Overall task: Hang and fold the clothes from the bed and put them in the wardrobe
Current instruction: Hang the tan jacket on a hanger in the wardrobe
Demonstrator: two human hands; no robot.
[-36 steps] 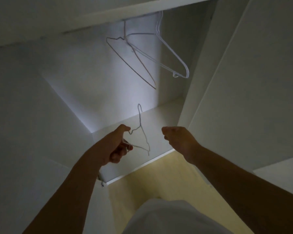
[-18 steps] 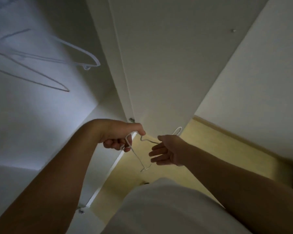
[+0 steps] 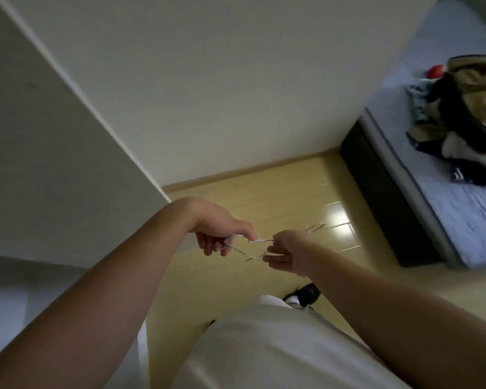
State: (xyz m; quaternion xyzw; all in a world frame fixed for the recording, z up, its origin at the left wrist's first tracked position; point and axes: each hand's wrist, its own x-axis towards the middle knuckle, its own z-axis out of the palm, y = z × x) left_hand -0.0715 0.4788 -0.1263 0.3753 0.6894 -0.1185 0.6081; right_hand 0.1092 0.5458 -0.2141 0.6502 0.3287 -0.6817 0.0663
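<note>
Hanger (image 3: 260, 240), long axis left-to-right, held over yellow floor (image 3: 264, 192) by white wall (image 3: 208, 94); left hand (image 3: 222, 234) grips 1 end, right hand (image 3: 286, 251) pinches the other. Clothes (image 3: 466, 113) heaped on bed (image 3: 460, 214), right.

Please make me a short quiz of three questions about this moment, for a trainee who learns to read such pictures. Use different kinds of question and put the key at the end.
1. True or false: the pile of clothes lies on a chair.
2. What does the left hand grip? A) a sock B) a white wire hanger C) a door handle
3. Does any garment hang on the hanger at this moment?
Key: 1 false, it lies on the bed; 2 B; 3 no, the hanger is bare.
</note>
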